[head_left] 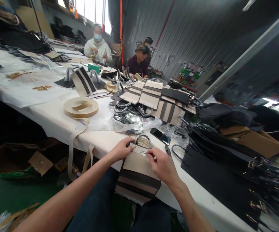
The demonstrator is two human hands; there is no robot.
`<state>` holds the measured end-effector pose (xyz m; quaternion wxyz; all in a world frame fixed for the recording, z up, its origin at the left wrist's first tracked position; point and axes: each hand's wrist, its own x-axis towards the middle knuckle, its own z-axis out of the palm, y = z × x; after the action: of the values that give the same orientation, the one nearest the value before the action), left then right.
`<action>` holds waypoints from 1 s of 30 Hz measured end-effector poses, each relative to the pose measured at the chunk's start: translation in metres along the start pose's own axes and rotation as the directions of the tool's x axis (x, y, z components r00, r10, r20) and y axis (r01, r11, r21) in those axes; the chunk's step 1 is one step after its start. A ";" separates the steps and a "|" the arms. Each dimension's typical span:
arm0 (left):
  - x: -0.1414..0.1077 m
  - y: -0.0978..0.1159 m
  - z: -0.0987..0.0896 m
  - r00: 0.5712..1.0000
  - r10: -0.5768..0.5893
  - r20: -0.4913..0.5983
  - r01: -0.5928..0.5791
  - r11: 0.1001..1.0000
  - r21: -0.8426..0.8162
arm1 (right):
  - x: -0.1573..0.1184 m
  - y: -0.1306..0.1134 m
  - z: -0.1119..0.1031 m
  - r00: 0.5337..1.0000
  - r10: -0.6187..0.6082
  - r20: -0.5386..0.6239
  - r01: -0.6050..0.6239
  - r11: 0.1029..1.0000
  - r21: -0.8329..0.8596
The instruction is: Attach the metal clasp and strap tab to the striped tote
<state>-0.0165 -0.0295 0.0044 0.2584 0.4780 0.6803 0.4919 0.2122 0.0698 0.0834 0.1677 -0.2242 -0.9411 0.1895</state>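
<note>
A long white table (57, 119) is running through a workshop with corrugated metal walls, and daylight is coming in through windows at the far end. At its near edge, a beige bag with dark stripes (137, 175) is hanging half over the rim toward the person's lap, its top lying on the table so the opening is facing up and staying steady. The left hand (121, 149) is pinching the top edge on one side, and the right hand (162, 167) is gripping the same edge on the other, fingers closed on the fabric near a small metal clasp; the two hands are sitting close together, apparently to keep the rim taut. The bag's round handle (143, 140) is lying flat just beyond them. A phone (160, 136) is resting near it, and a roll of beige tape (81, 107) is sitting farther left. Flat striped bag panels (144, 93) are piled mid-table, black pieces (216, 180) are stacked at right, and three seated people are working at the far end.
</note>
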 end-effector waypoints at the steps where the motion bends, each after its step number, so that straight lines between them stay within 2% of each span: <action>1: -0.001 0.001 0.002 0.999 -0.028 -0.033 0.028 1.000 0.012 | 0.002 -0.003 0.003 0.998 0.034 -0.043 -0.031 0.997 0.075; 3: -0.002 0.001 0.005 0.994 -0.072 -0.081 0.075 0.997 0.031 | 0.008 -0.008 0.013 0.994 0.062 -0.091 -0.045 0.983 0.178; 5: -0.003 0.001 0.004 0.992 -0.086 -0.092 0.088 0.996 0.024 | 0.016 -0.013 0.024 0.993 0.024 -0.112 -0.004 0.984 0.178; 7: -0.003 -0.001 0.000 0.995 -0.080 -0.064 0.080 0.997 -0.004 | 0.024 -0.016 0.033 0.994 -0.025 -0.110 0.039 0.990 0.135; 10: 0.001 -0.004 -0.009 0.998 -0.062 0.013 0.062 0.998 -0.028 | 0.032 -0.019 0.042 0.998 -0.036 -0.050 0.041 0.995 0.086; 14: 0.005 -0.004 -0.012 0.997 -0.060 0.038 0.061 0.998 -0.014 | 0.034 -0.019 0.045 1.000 -0.013 0.000 0.013 0.999 0.046; 20: -0.002 0.006 0.000 0.994 -0.045 -0.099 0.050 0.998 0.047 | 0.040 -0.024 0.041 1.000 0.022 0.017 -0.021 0.999 -0.029; 23: -0.001 0.000 0.003 0.994 -0.067 -0.081 0.069 0.997 0.019 | 0.045 -0.030 0.041 0.997 0.041 0.059 -0.035 0.995 -0.097; 30: 0.006 -0.018 0.003 0.998 -0.007 -0.063 0.004 0.999 -0.052 | 0.052 -0.034 0.051 0.991 0.098 0.087 -0.082 0.981 -0.176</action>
<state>-0.0238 -0.0238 -0.0120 0.2503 0.4534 0.6766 0.5234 0.1360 0.0527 0.0660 0.0936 -0.2709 -0.9498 0.1255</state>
